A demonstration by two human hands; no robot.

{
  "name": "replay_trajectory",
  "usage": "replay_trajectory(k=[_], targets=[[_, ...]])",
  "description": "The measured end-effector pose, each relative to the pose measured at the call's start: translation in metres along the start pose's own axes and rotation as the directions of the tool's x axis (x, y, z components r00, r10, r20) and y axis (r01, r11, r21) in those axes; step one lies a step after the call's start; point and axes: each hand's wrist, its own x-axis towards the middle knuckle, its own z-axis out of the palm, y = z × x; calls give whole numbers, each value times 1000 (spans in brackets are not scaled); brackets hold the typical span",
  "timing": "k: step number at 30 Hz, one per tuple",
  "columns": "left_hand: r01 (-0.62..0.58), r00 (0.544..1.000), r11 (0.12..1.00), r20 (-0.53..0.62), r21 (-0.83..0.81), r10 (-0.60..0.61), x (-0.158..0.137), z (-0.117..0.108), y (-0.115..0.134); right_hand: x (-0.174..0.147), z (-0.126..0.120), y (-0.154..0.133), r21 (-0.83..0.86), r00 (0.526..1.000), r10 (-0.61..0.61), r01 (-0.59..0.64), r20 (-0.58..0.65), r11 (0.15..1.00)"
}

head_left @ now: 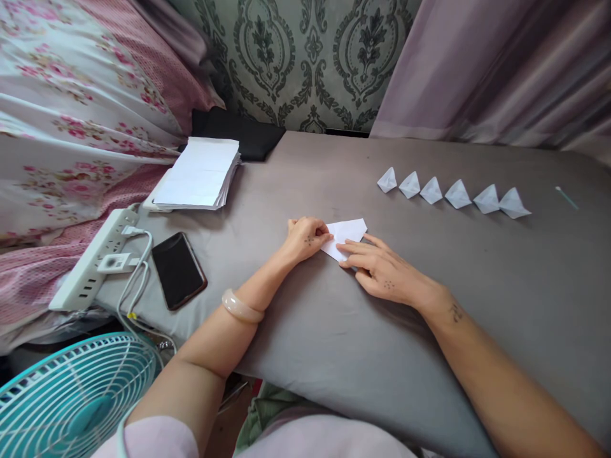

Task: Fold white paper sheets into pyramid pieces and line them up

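A folded sheet of white paper [352,229] lies on the grey cloth surface in front of me. My left hand [308,239] has its fingers closed, thumb and index finger pinching the paper's left end. Fingers outstretched, my right hand [382,267] rests on the right part of the paper and covers some of its lower edge. Beyond it to the right, several small folded paper boats [432,190] stand in a row.
Back left, a stack of white paper [198,172] lies by a black folded item [258,137]. Nearer are a phone [179,270], a power strip [95,257] with cables, and a turquoise fan [90,413]. A cotton swab [567,197] lies far right.
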Motion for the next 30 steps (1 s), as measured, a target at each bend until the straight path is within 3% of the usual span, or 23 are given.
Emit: replay_trajectory(k=[25,27,30], targets=[[-36,999,996,9,-79,36,4,2,-10,10,0,-10,-53,993,112,-110,44,993],[-57,998,992,-36,-111,53,4,-4,-12,11,0,-10,-68,992,115,-111,46,991],[-81,977,995,-200,-55,68,-8,-15,-14,11,2,-10,-79,993,115,-112,37,991]])
